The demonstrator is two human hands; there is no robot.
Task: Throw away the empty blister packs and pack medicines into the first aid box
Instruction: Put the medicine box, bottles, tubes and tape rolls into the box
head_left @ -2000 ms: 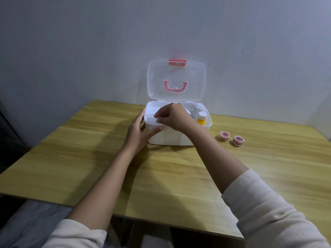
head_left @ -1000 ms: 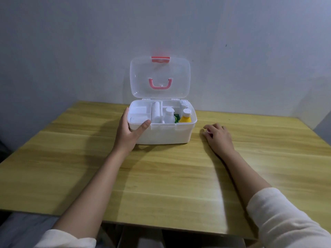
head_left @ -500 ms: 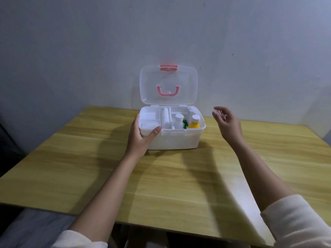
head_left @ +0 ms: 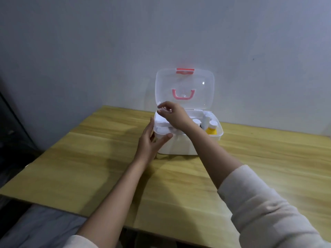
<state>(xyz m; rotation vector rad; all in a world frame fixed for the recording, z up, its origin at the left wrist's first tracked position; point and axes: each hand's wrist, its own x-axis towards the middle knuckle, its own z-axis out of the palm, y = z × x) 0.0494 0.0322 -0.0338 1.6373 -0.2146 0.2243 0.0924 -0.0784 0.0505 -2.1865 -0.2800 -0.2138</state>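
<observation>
The white first aid box stands on the wooden table, its clear lid with a pink handle upright. My left hand grips the box's front left corner, thumb on the rim. Above the box's left tray compartments hovers my right hand, fingers pinched on something small and pale, blurred, at the fingertips. A yellow bottle with a white cap and other white bottles stand in the right side of the box. No blister pack is visible.
The wooden table runs to a grey wall behind the box. Its front edge is near my sleeves, with a dark gap and grey fabric below at the left.
My right hand covered the two small pink rolls to the right of the box, lifted, then moved left over the box's tray. The rolls are gone from the table. My left hand stayed on the box.
</observation>
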